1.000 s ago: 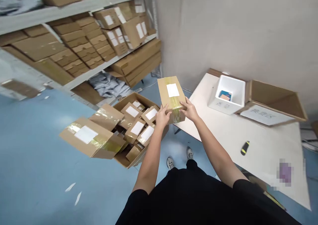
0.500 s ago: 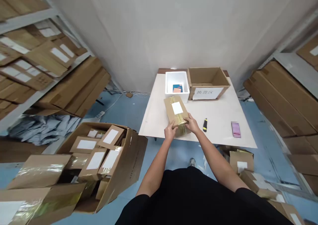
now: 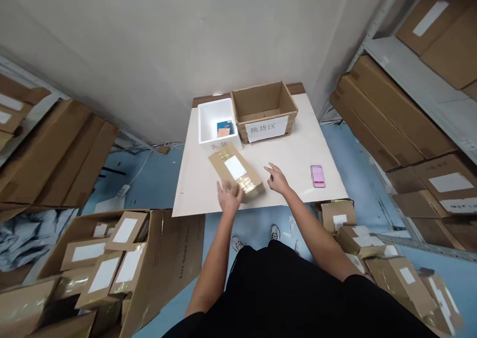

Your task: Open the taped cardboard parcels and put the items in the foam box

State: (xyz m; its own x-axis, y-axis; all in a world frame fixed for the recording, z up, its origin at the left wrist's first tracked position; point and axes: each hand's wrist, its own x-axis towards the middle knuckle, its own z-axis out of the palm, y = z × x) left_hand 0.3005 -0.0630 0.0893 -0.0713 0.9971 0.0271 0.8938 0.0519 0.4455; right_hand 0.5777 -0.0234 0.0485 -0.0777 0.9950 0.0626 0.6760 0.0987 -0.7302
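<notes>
A taped brown cardboard box (image 3: 220,157) with a white label lies slanted on the table, in front of the white foam box. My left hand (image 3: 229,197) is at its near left edge, fingers spread and slightly blurred, not gripping it. My right hand (image 3: 278,179) is off to the right of the box, low over the tabletop where a black and yellow utility knife lay. Its fingers are bent together around a small dark bit that looks like the knife, mostly hidden by the hand.
At the back of the table (image 3: 194,189) stand a white foam box (image 3: 203,122) with small packets inside and an open labelled carton (image 3: 242,129). A pink phone-like item (image 3: 318,176) lies right. A big carton of parcels (image 3: 167,258) stands left; shelves hold boxes (image 3: 380,114) right.
Both hands have let go of the cardboard box. The right hand has moved right to the utility knife, which is now mostly out of sight. The view has shifted right.
</notes>
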